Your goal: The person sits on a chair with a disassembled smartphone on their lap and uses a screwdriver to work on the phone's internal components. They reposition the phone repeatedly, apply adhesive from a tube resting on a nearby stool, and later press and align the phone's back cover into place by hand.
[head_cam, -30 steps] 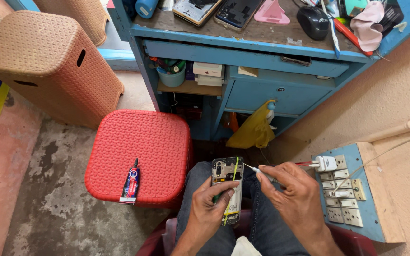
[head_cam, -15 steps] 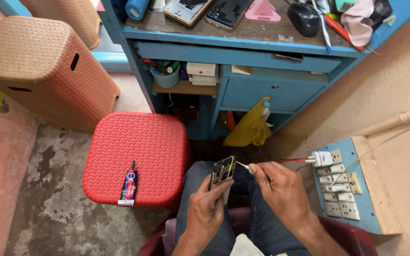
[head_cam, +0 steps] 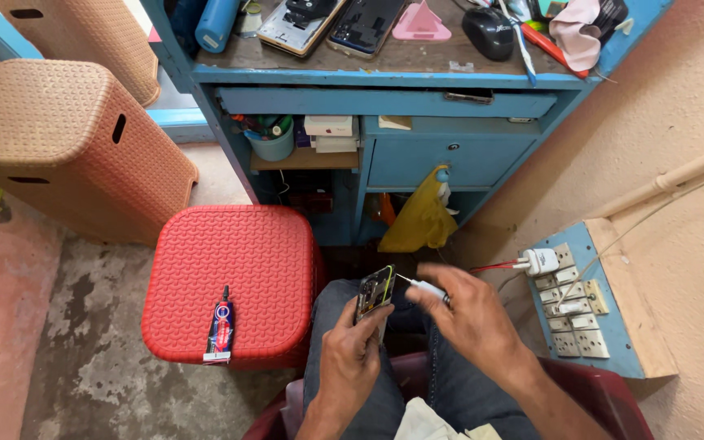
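Where red stool [head_cam: 238,269] stands, glue tube [head_cam: 221,326].

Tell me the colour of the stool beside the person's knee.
Red, with a woven texture; the stool shows best in the head view.

You have one opened phone [head_cam: 375,291] and one thin tool [head_cam: 422,286] in use. Beside you stand one red stool [head_cam: 234,269] bearing one glue tube [head_cam: 221,325], and two tan woven stools [head_cam: 59,138]. On the blue surface [head_cam: 385,77] lie two more phones [head_cam: 332,24], one mouse [head_cam: 488,31] and one pink stand [head_cam: 421,22].
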`<state>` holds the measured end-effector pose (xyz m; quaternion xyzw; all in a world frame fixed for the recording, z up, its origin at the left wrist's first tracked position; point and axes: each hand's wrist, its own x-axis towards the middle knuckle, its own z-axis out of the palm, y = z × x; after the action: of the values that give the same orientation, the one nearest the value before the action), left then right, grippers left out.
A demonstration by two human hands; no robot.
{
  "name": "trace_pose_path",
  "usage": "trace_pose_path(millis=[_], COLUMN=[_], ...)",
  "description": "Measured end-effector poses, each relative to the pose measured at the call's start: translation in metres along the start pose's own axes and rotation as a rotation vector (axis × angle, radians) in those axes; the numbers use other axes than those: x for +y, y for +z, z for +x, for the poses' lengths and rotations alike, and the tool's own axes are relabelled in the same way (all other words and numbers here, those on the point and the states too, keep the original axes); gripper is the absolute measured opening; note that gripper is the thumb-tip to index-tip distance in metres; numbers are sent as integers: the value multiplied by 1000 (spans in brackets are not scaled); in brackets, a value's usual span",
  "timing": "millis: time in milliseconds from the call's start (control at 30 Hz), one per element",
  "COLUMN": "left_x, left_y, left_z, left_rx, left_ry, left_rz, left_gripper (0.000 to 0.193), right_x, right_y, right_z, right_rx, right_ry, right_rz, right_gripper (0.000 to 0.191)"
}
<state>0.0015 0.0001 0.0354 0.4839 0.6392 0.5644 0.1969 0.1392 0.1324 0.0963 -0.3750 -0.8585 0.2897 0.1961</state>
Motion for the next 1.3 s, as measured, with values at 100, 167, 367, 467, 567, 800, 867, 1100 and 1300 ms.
trace_pose_path(millis=[100, 167, 367, 467, 567, 800, 867, 1100, 1300], left_x=[1, 0, -3, -3, -3, -1, -2, -3, -4], left_y=[1, 2, 4, 4, 4, 4, 5, 5, 6], left_z=[-2, -2, -3, -3, -3, -3, -3, -5, -5], left_rx=[-24, -26, -2, 10, -3, -41, -30, -32, -18], left_ry=[-61, -59, 6, 25, -5, -87, -60, -48, 0], left_rz=[-6, 2, 26, 25, 10, 6, 7, 5, 3], left_gripper=[49, 48, 46, 46, 46, 47, 46, 46, 47], right_x=[1, 2, 6, 7, 7, 6, 8, 8, 6], right_y=[-1, -3, -3, -4, -3, -5, -5, -3, -6], right_z=[1, 1, 3, 5, 4, 4, 4, 4, 7], right_rx=[-21, -22, -11, -57, -33, -51, -52, -16, -63], right_ry=[22, 16, 30, 58, 4, 77, 65, -78, 26], right_rz=[0, 11, 37, 60, 53, 68, 72, 71, 63], right_gripper=[28, 28, 26, 34, 26, 22, 23, 27, 35])
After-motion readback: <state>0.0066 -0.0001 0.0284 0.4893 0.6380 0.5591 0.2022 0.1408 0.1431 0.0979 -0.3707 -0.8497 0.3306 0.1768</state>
